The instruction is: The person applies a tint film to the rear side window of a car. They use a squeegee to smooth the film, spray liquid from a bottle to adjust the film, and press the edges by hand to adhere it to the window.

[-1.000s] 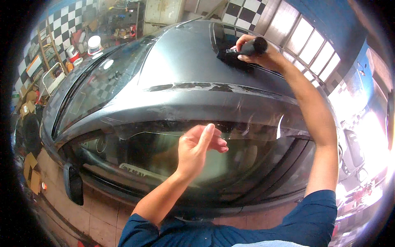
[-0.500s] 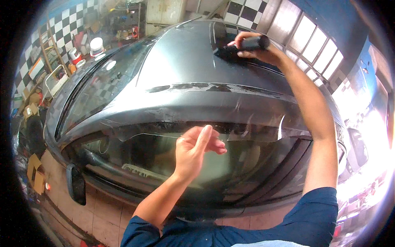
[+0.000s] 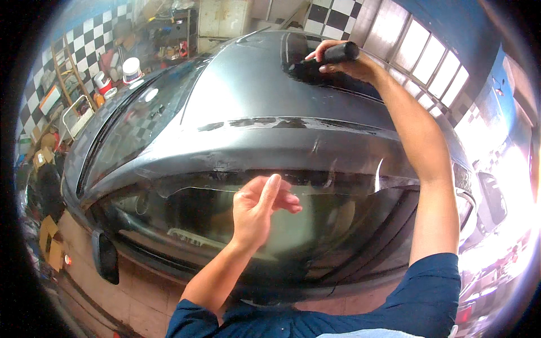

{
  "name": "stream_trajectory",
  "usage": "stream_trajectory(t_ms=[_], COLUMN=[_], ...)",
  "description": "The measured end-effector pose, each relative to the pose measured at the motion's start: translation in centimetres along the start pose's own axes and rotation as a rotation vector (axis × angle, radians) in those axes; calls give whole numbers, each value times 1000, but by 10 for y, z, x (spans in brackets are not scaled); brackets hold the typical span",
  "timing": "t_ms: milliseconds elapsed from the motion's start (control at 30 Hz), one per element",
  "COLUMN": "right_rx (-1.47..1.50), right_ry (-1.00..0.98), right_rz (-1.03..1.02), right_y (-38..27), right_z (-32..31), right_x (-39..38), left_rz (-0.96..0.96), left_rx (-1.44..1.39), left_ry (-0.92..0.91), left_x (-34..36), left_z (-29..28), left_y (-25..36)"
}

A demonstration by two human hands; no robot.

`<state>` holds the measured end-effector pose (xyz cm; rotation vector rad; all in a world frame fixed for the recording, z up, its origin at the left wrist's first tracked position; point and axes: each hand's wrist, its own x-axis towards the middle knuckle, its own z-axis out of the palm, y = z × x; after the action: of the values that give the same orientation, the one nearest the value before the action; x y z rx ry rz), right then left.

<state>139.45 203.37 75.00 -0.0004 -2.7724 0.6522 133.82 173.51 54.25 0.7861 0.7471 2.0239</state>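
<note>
My right hand (image 3: 355, 70) grips a black tool with a thick cylindrical handle (image 3: 340, 52), held against the far part of a grey car roof (image 3: 236, 84) where a dark area shows. Along the near roof edge runs a strip (image 3: 225, 123) with ragged dark patches. Lower down, clear film (image 3: 360, 180) with wrinkles overlaps the top of the side window (image 3: 293, 236). My left hand (image 3: 259, 203) hovers in front of that window, thumb up, fingers loosely bent and apart, holding nothing visible; whether it touches the film I cannot tell.
The side mirror (image 3: 105, 256) juts out at lower left. Behind the windscreen side stand buckets (image 3: 131, 69), a wooden ladder (image 3: 70, 76), a shelving unit (image 3: 177, 34) and cardboard (image 3: 51, 242). A barred window (image 3: 417, 50) and checkered wall tiles (image 3: 332, 17) are beyond the car.
My right hand and the black tool have shifted slightly toward the upper left on the roof. My left hand has drifted a little left and down, keeping its loose shape.
</note>
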Motion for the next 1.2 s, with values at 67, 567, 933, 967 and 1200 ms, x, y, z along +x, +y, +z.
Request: stream_trajectory(t_ms=[67,567,933,967,1200], right_rx=[26,48,1,-80,-502], right_ry=[-12,98,28,89,490], right_rz=[-56,-98,-7,-31,340], right_y=[8,-15,-71,-72,9], right_z=[2,-9,-30,-37,-84], right_x=[-6,-44,-141,-156,-231], left_rz=[-7,-5,19,21,34], left_rx=[3,-19,15,4,2], left_ry=[1,-19,-30,-25,38], left_x=[0,-2,-1,-1,1], left_z=[0,-1,3,3,6], left_y=[1,0,-1,-1,-3])
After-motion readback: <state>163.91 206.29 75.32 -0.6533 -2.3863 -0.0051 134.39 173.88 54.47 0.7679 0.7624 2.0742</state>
